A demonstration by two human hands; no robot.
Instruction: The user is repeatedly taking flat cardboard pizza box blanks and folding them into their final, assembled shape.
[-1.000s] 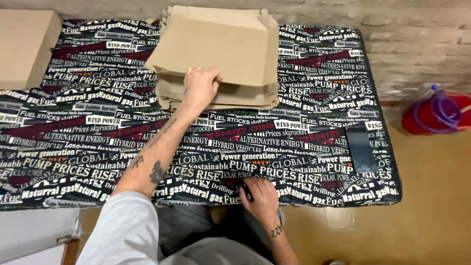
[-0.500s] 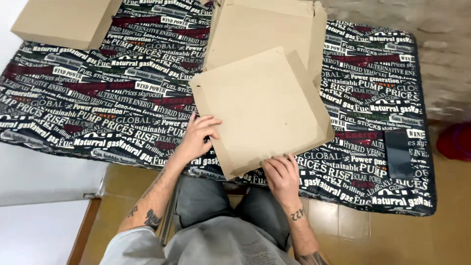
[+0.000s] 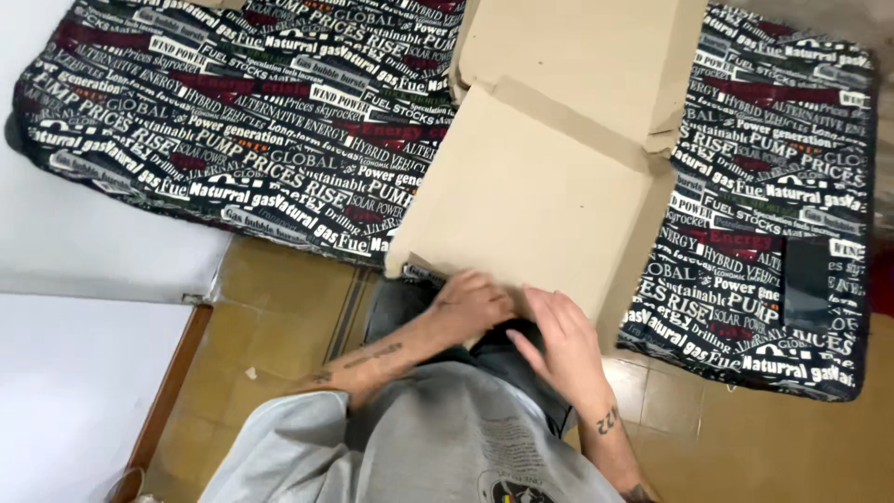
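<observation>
Head view, looking straight down. Flat brown cardboard sheet (image 3: 535,200) lying tilted across the near edge of a table, its lower edge jutting past the rim toward the body. Beneath its far end, a stack of similar cardboard blanks (image 3: 596,56), partly covered by the sheet. Table draped in a black cloth printed all over with white, red and green lettering (image 3: 233,121).

Left hand (image 3: 470,303) at the sheet's near edge, fingers curled around that edge, thumb side tucked under; grip on the cardboard plain. Right hand (image 3: 559,345) just beside it, touching the same edge, fingers held straight and close together, palm angled inward; no full grasp visible, more a flat press against the edge. Both forearms tattooed, grey shirt (image 3: 419,447) below.

Tan tiled floor (image 3: 298,298) under the table rim; white surface (image 3: 74,373) with a wooden border at left.
</observation>
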